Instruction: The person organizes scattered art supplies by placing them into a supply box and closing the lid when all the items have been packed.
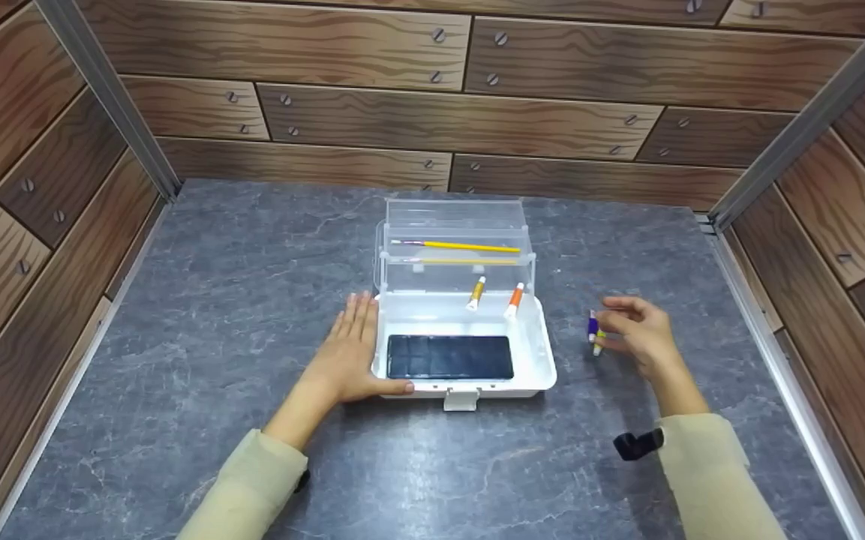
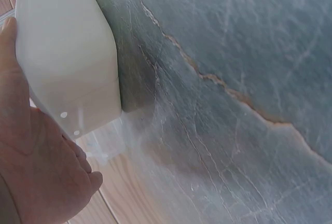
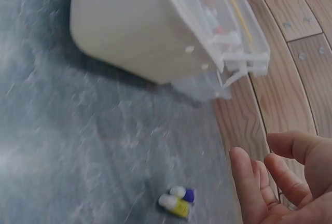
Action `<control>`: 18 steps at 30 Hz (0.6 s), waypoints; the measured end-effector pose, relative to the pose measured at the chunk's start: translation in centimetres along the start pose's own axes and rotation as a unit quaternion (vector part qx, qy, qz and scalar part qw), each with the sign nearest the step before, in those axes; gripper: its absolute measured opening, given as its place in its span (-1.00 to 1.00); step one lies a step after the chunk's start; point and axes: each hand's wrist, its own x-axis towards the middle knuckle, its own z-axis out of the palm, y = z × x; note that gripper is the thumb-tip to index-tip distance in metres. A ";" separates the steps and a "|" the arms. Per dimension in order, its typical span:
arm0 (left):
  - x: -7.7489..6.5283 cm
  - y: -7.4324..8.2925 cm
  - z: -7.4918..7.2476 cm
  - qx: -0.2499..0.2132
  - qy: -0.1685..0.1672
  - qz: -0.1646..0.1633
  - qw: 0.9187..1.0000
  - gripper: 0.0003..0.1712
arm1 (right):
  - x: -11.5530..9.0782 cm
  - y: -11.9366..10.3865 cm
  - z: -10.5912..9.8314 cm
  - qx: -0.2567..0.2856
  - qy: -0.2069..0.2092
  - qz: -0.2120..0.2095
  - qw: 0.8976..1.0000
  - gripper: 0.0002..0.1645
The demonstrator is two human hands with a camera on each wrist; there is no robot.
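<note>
A white plastic box [image 1: 550, 367] stands with its clear lid [image 1: 455, 214] raised at the back. My left hand [image 1: 338, 367] rests against the box's left side, fingers straight, thumb on the front rim. Inside lies a flat, dark, glossy rectangle [image 1: 450, 357]. An ochre paint tube [image 1: 477, 294] and an orange paint tube [image 1: 515, 301] lie at the back of the box. To the right, my right hand [image 1: 644, 337] hovers with loosely bent fingers beside a purple paint tube [image 3: 189, 195] and a yellow paint tube [image 3: 180, 208] on the table; the right wrist view shows a gap between.
Two yellow-handled brushes, one thicker brush [image 1: 470, 246] and one thinner brush [image 1: 470, 262], lie in the raised clear section. The grey marbled table [image 1: 199, 337] is bounded by wood-patterned walls [image 1: 372, 112] and metal posts [image 1: 113, 97].
</note>
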 end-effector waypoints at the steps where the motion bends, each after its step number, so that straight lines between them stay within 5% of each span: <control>1: 0.0 0.0 0.0 0.000 -0.001 0.000 1.000 0.75 | 0.0 0.2 -0.3 -0.002 0.001 0.006 1.000 -0.55; 18: -0.1 0.2 -0.3 -0.005 -0.002 -0.002 1.000 0.73 | 0.0 3.3 -1.9 -0.051 0.017 0.057 0.997 -0.32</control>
